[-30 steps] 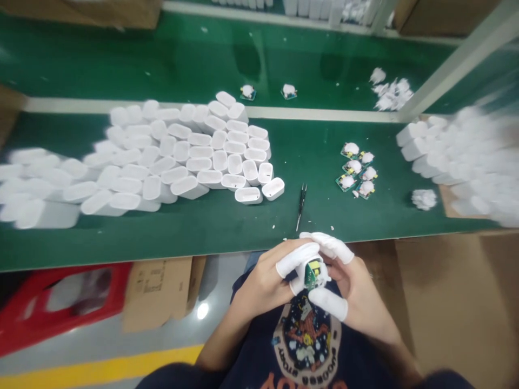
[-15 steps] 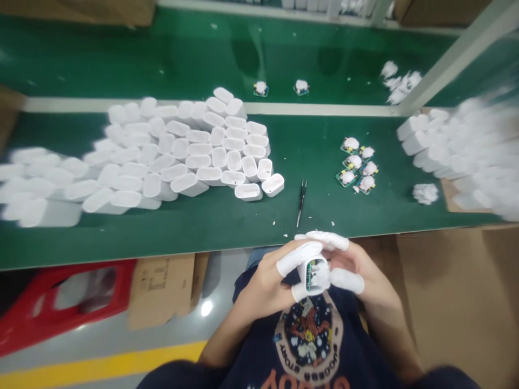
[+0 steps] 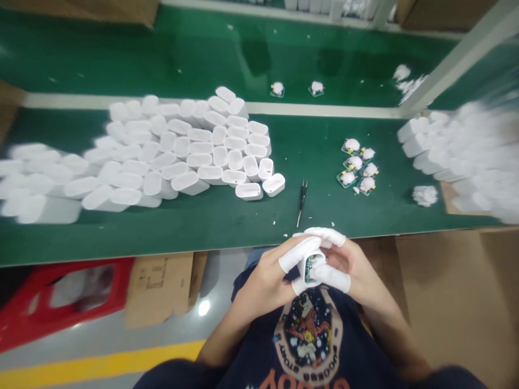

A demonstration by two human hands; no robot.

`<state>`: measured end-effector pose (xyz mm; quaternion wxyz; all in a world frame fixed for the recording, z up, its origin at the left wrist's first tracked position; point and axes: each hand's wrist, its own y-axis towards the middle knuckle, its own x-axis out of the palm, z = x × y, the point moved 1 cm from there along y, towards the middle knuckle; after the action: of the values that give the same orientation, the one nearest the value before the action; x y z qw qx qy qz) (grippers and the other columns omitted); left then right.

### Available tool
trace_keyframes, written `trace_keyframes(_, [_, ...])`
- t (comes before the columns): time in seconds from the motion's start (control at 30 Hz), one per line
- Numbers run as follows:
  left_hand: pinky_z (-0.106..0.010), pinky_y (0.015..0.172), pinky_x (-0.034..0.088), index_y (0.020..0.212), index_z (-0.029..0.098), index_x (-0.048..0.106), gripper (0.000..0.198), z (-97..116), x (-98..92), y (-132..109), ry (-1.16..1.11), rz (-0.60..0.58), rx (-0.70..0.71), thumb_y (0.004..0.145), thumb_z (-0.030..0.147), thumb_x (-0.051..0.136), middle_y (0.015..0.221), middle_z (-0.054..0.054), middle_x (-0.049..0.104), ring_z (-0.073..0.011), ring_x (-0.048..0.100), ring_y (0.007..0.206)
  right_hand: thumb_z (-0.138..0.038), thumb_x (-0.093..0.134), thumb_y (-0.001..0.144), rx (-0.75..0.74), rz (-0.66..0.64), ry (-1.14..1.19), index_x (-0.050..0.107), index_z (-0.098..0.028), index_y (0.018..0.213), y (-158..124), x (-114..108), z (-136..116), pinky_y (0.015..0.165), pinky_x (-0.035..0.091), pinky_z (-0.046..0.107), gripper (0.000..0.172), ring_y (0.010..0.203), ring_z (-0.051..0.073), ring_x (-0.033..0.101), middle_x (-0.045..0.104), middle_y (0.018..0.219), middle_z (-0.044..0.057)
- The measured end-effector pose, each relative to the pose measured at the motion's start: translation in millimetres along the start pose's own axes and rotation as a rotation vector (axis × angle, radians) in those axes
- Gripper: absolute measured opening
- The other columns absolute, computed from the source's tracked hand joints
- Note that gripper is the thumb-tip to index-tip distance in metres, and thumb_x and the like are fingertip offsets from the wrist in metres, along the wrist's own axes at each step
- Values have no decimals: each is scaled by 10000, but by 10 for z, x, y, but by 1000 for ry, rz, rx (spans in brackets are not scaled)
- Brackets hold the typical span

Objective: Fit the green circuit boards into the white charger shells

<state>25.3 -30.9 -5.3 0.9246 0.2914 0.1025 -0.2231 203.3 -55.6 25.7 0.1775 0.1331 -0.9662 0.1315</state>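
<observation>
Both hands meet just below the near edge of the green table [image 3: 227, 227], over my lap. My left hand [image 3: 271, 273] and my right hand [image 3: 352, 267], each with white finger cots, are closed around one small white plastic shell [image 3: 307, 268]. A green circuit board shows inside the shell's open end. My right thumb presses across that opening. A black pair of tweezers [image 3: 301, 201] lies on the table just beyond my hands.
A large heap of empty white shells [image 3: 182, 156] covers the table's left and middle. A small cluster of green boards with white parts [image 3: 359, 168] lies right of the tweezers. More white shells [image 3: 466, 156] pile at the right. Cardboard boxes [image 3: 162, 289] and a red crate [image 3: 60, 300] sit under the table.
The circuit board, earlier sticking out of the shell, now sits deeper inside it. My right thumb has shifted up over the opening, and both hands rose slightly toward the table edge.
</observation>
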Motion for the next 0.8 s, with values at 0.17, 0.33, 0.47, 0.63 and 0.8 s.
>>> trace_keyframes(0.17, [-352, 1003, 645, 1487, 217, 574, 602, -83, -4, -44, 6, 18, -32, 926, 214, 793, 1319, -165, 763, -285, 764, 1210, -434, 820, 912, 28, -22, -87, 644, -224, 1346, 71, -56, 53, 939, 652, 338, 512, 1125, 236, 778, 779, 1232, 113])
trace_keyframes(0.33, [-354, 1020, 641, 1502, 221, 557, 587, -116, 20, -37, 85, 33, -5, 945, 101, 696, 1316, -151, 768, -265, 768, 1205, -478, 812, 896, 10, 3, -169, 632, -220, 1367, 107, -68, 77, 966, 640, 372, 567, 1157, 261, 762, 759, 1288, 126])
trace_keyframes(0.47, [-351, 1015, 643, 1488, 229, 572, 578, -87, 9, -18, 32, 22, -27, 941, 173, 748, 1330, -146, 765, -274, 763, 1216, -418, 828, 889, 64, 23, -178, 672, -218, 1349, 78, -58, 16, 933, 657, 377, 526, 1121, 269, 778, 786, 1234, 112])
trace_keyframes(0.63, [-316, 982, 647, 1456, 221, 594, 567, -80, 10, -11, -35, -5, -32, 923, 204, 789, 1295, -149, 780, -265, 776, 1189, -425, 811, 921, 58, -15, -83, 715, -233, 1328, 63, -72, -34, 905, 657, 353, 461, 1070, 249, 793, 803, 1197, 90])
trace_keyframes(0.8, [-342, 971, 649, 1456, 233, 594, 571, -123, 38, -5, -19, 24, -53, 920, 211, 790, 1309, -152, 767, -277, 769, 1196, -458, 818, 907, 35, 18, -143, 736, -219, 1305, 132, -143, -9, 938, 645, 382, 472, 1030, 249, 796, 810, 1161, 90])
